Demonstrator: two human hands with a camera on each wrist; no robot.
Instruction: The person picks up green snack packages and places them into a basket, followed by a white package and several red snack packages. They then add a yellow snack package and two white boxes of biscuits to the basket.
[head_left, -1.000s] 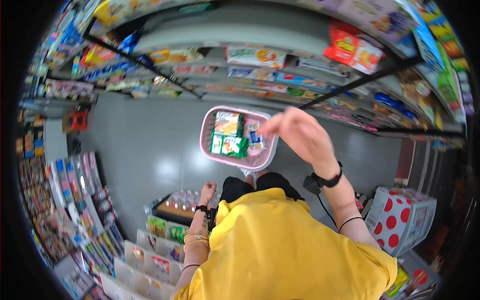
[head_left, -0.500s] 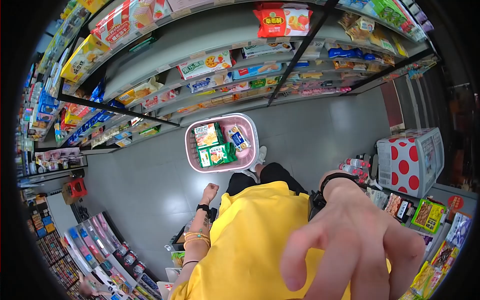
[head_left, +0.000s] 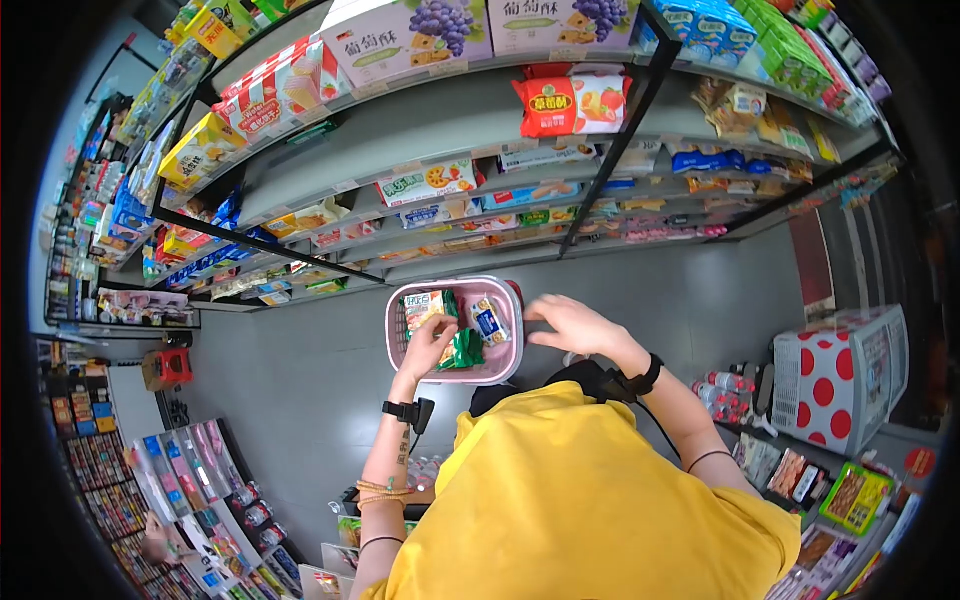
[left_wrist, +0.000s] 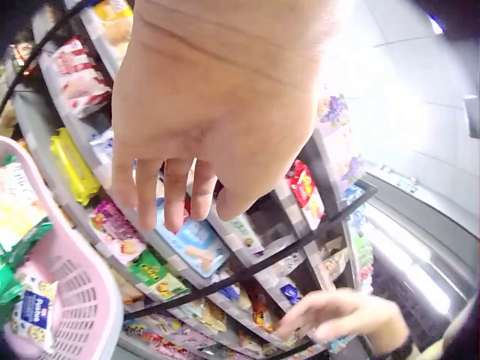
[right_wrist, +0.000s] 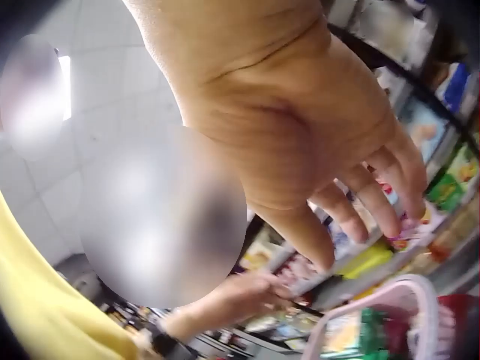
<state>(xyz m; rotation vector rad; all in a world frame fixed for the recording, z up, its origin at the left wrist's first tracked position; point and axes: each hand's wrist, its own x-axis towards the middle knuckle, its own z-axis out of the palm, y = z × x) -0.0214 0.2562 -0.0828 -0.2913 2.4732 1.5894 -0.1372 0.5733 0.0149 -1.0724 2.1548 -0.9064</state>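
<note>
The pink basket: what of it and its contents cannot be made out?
Head view: left hand hides part of the lower green pack.
Head view: blue-and-white pack, lettering too small.
Left wrist view: basket partly cut off by left edge.
Right wrist view: bottom edge cuts it off.

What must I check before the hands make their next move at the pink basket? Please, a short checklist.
1. Left hand free: ok, holds nothing.
2. Right hand free: ok, holds nothing.
3. Green packs inside the pink basket: ok.
4. White-and-blue pack inside too: ok.
5. Grip on basket, if lifting: not ok, neither hand grips.
6. Base flat on the floor: cannot tell, it is hidden.
</note>
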